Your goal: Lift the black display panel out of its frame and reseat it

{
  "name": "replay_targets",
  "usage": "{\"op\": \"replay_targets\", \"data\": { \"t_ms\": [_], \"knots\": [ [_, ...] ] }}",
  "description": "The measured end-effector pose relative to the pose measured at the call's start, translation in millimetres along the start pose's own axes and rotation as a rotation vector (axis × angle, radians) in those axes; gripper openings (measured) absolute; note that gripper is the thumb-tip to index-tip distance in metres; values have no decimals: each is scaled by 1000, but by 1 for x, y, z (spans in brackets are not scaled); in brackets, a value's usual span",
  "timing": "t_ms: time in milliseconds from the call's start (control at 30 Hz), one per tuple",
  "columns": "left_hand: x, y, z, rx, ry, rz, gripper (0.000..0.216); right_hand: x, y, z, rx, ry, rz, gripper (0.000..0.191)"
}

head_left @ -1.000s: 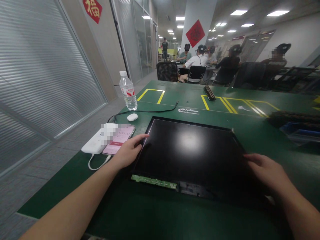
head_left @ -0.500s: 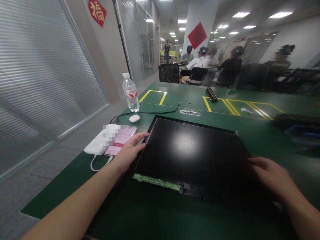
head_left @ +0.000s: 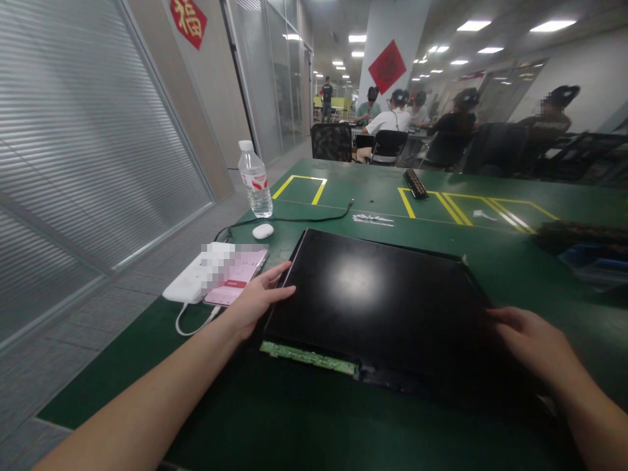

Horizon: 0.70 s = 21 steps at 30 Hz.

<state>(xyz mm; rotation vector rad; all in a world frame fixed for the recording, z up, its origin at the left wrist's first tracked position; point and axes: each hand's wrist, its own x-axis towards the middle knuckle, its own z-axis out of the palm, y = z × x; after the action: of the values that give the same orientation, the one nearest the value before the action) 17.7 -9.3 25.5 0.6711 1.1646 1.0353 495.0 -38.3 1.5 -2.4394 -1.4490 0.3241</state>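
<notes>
Where the left hand [head_left: 258,299] grips the panel's [head_left: 377,307] edge, room's tight (phone [head_left: 245,275] alongside).

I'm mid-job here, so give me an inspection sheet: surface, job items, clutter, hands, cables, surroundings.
Surface: green table with yellow line markings.
Job items: flat black panel, glare on its face; green circuit strip along its near edge.
Clutter: water bottle, upright; small white case; phone beside a white device; white scraps; dark pile at right, indistinct.
Hands: left hand grips the panel's left edge, thumb over its face; right hand at its right edge, grip unclear.
Cables: black cable beyond the panel; white cable between device and phone.
Surroundings: blinds at left; seated people in the background.
</notes>
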Motion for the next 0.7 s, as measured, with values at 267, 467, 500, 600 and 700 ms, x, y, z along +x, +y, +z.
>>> {"op": "replay_targets", "data": {
  "t_ms": [267,467,500,600,700],
  "knots": [
    [0,-2,-3,77,-48,15,75,1,2,1,-18,36,-37,39],
    [-4,0,0,171,-25,55,68,-5,-6,-2,3,5,-16,41],
    [-4,-1,0,174,-41,72,67,-5,-7,-3,2,5,-14,41],
    [-3,-2,-2,168,-79,114,65,-5,-8,-3,-2,-1,-14,41],
    [-3,-1,-3,195,-90,150,65,-4,-6,-3,18,0,-14,40]
  ]
}}
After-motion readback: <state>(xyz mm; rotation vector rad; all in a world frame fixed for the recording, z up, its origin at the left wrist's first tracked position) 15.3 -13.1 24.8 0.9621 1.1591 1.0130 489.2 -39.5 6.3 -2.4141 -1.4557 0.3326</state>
